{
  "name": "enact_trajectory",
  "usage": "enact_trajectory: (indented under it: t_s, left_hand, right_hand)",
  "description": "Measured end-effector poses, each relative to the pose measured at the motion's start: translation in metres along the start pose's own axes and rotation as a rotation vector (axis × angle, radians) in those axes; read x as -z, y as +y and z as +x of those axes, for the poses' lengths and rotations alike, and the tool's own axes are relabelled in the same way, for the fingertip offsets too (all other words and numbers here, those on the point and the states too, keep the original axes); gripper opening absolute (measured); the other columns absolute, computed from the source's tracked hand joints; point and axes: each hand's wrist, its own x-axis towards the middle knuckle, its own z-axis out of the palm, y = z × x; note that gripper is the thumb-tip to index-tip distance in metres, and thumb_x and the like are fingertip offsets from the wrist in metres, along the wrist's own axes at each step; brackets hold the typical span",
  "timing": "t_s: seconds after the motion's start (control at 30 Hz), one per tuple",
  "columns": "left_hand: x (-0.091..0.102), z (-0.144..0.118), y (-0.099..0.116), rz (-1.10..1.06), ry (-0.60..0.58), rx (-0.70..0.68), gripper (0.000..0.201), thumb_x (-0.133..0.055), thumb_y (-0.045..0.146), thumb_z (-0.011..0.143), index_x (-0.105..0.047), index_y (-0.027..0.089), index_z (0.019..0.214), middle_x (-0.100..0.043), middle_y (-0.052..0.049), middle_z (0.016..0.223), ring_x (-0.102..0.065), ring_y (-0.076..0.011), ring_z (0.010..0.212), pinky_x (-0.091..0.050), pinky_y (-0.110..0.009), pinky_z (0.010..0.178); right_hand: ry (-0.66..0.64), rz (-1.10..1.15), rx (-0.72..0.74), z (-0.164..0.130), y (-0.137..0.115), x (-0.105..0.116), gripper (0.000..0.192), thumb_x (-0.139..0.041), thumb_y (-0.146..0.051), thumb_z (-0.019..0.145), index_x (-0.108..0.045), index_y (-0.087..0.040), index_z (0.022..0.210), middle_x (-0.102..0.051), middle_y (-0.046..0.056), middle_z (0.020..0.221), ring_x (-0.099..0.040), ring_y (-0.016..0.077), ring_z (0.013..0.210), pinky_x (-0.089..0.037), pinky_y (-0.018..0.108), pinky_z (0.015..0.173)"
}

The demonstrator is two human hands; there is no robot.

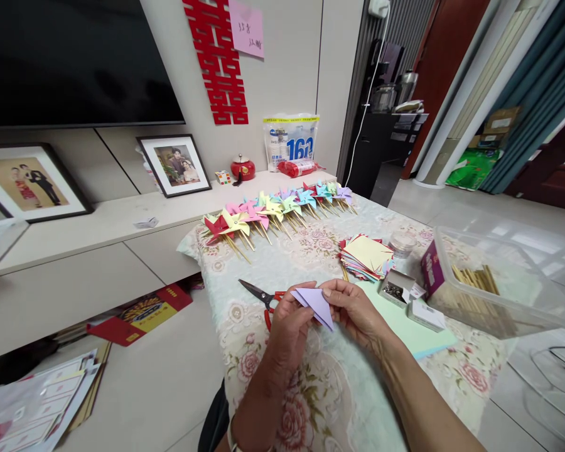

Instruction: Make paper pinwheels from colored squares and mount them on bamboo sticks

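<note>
Between my two hands is a sheet of purple paper point(316, 304), folded into a triangle. My left hand point(289, 326) pinches its left side, thumb on top. The fingers of my right hand point(351, 307) grip its upper right edge. Scissors point(258, 294) with red handles lie on the cloth just beyond my left hand, their handles partly hidden by it. Past my right hand sits a stack of coloured paper squares point(368, 254), a pale yellow one on top. Finished paper pinwheels point(238, 225) on sticks lie in a row along the table's far side.
A small open box of metal fasteners point(395, 290) and a white box point(426, 316) rest on green paper sheets point(407, 333). Right of them stands a clear plastic bin point(522, 301) holding wooden sticks point(475, 278). A flowered tablecloth point(306, 408) covers the table.
</note>
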Motion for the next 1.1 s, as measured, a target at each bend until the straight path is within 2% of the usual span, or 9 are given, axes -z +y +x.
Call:
enact_trajectory:
  t_s: [0.17,0.33,0.47,0.53,0.6,0.73,0.87,0.97,1.1]
  left_hand:
    - [-0.004,0.0,0.002,0.037,0.061,-0.018,0.036,-0.081,0.021,0.062,-0.07,0.018,0.096,-0.071,-0.001,0.082,-0.064,-0.0144,0.072,-0.052,-0.026,0.067]
    - [-0.004,0.003,-0.003,0.144,0.133,-0.076,0.032,-0.082,0.026,0.062,-0.068,0.017,0.089,-0.069,0.001,0.074,-0.061,-0.0119,0.058,-0.048,-0.023,0.056]
    - [-0.001,0.005,-0.004,0.338,0.27,-0.174,0.028,-0.08,0.028,0.066,-0.069,0.017,0.089,-0.07,0.0,0.073,-0.059,-0.011,0.053,-0.047,-0.021,0.051]
    - [-0.001,0.005,-0.003,0.417,0.318,-0.21,0.026,-0.078,0.028,0.067,-0.07,0.018,0.09,-0.072,0.0,0.074,-0.06,-0.0116,0.054,-0.048,-0.021,0.051]
    - [-0.001,0.005,-0.002,0.444,0.339,-0.229,0.024,-0.077,0.027,0.068,-0.07,0.018,0.089,-0.073,-0.001,0.076,-0.063,-0.0134,0.058,-0.05,-0.022,0.053]
    - [0.0,0.004,-0.002,0.478,0.291,-0.212,0.022,-0.075,0.029,0.071,-0.07,0.018,0.089,-0.072,-0.002,0.075,-0.064,-0.0143,0.058,-0.051,-0.023,0.055]
    - [0.001,0.003,-0.003,0.413,0.198,-0.178,0.031,-0.07,0.046,0.08,-0.069,0.018,0.092,-0.069,-0.002,0.073,-0.061,-0.0142,0.057,-0.052,-0.025,0.056]
    - [-0.001,0.002,-0.001,0.338,0.128,-0.164,0.042,-0.063,0.057,0.084,-0.069,0.017,0.094,-0.068,-0.006,0.079,-0.063,-0.0177,0.065,-0.055,-0.028,0.056]
    - [-0.003,0.001,-0.001,0.295,0.096,-0.147,0.043,-0.063,0.056,0.084,-0.071,0.017,0.099,-0.07,-0.009,0.082,-0.065,-0.0208,0.07,-0.056,-0.029,0.056]
  right_hand:
    - [-0.021,-0.005,0.005,-0.003,0.0,-0.003,0.037,-0.091,-0.042,0.061,-0.073,-0.016,0.079,-0.068,0.0,0.066,-0.055,0.0103,0.054,-0.042,0.022,0.053]
    - [-0.026,-0.032,0.015,-0.004,-0.002,-0.004,0.042,-0.088,-0.049,0.065,-0.074,-0.017,0.088,-0.07,0.001,0.072,-0.06,0.0149,0.062,-0.046,0.027,0.061]
    - [-0.003,-0.17,0.106,-0.005,-0.005,0.0,0.052,-0.087,-0.052,0.066,-0.075,-0.019,0.104,-0.075,0.007,0.095,-0.067,0.0209,0.086,-0.051,0.031,0.076]
    - [-0.031,-0.27,0.148,-0.005,-0.004,0.002,0.057,-0.088,-0.045,0.064,-0.073,-0.02,0.113,-0.074,0.01,0.11,-0.067,0.0241,0.098,-0.051,0.034,0.084]
    - [-0.053,-0.357,0.168,-0.004,-0.001,0.002,0.059,-0.089,-0.037,0.062,-0.072,-0.021,0.116,-0.073,0.01,0.114,-0.067,0.0251,0.1,-0.051,0.037,0.087]
    - [0.027,-0.437,0.227,0.0,0.007,0.0,0.041,-0.082,-0.032,0.066,-0.076,-0.021,0.105,-0.075,0.006,0.098,-0.068,0.0216,0.082,-0.052,0.035,0.077]
    - [0.116,-0.461,0.276,0.003,0.008,0.0,0.024,-0.076,-0.035,0.071,-0.078,-0.019,0.088,-0.074,0.002,0.078,-0.063,0.0188,0.068,-0.047,0.031,0.066]
    - [0.144,-0.44,0.282,0.004,0.007,0.002,0.021,-0.075,-0.038,0.072,-0.076,-0.019,0.08,-0.073,0.001,0.073,-0.061,0.0185,0.066,-0.044,0.03,0.065]
    - [0.161,-0.374,0.239,0.006,0.007,0.004,0.024,-0.077,-0.042,0.071,-0.075,-0.019,0.079,-0.071,0.0,0.067,-0.057,0.0171,0.062,-0.041,0.029,0.062]
